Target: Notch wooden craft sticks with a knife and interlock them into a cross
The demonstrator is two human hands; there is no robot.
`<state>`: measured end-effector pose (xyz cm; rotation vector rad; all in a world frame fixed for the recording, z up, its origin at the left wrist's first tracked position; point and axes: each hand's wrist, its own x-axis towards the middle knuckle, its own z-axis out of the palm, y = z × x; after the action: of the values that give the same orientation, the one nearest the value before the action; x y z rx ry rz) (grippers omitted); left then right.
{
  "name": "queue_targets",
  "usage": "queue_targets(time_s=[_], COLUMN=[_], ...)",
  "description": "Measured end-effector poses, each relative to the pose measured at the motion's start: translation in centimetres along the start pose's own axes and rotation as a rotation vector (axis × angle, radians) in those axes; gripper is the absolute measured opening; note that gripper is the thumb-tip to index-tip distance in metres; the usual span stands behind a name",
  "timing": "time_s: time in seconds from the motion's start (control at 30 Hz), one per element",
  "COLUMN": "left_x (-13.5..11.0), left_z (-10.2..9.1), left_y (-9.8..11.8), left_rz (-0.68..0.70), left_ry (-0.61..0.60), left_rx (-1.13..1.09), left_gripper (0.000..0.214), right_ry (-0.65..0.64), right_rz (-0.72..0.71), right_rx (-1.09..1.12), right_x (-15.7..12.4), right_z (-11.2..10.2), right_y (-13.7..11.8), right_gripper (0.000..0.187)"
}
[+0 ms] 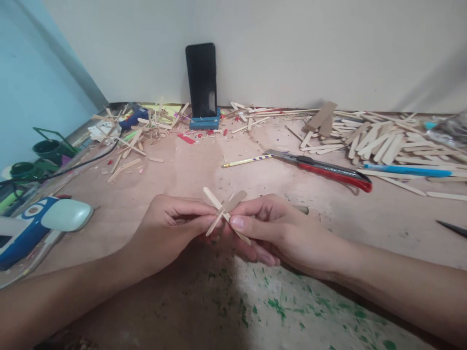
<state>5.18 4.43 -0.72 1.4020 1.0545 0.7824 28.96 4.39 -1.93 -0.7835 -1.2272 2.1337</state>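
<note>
Both hands meet at the middle of the table over a small cross of two wooden craft sticks point(223, 210). My left hand point(171, 226) pinches the cross from the left with thumb and fingertips. From the right, my right hand point(280, 228) grips the same crossed sticks, thumb pressed on top at the crossing. The stick ends poke out above and below the fingers.
A red utility knife point(324, 170) and a pencil point(246, 160) lie beyond the hands. Piles of craft sticks point(383, 141) spread at the right, scraps point(131, 136) at the back left. A phone point(202, 80) stands against the wall. A blue-and-white glue gun point(40, 221) lies at the left.
</note>
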Motion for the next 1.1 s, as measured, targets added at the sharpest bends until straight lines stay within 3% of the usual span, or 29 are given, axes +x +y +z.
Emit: queue_targets(time_s=[0.27, 1.1], left_x=[0.55, 0.73], left_z=[-0.3, -0.24], left_y=[-0.16, -0.47], left_rz=[-0.044, -0.036], left_ry=[-0.081, -0.087], left_rx=[-0.046, -0.15], left_gripper=[0.025, 0.013], right_ry=[-0.005, 0.001], right_rz=[0.006, 0.026], right_rx=[0.004, 0.049], right_x=[0.2, 0.35], right_z=[-0.16, -0.38], right_y=[-0.17, -0.22], right_gripper=[0.036, 0.032])
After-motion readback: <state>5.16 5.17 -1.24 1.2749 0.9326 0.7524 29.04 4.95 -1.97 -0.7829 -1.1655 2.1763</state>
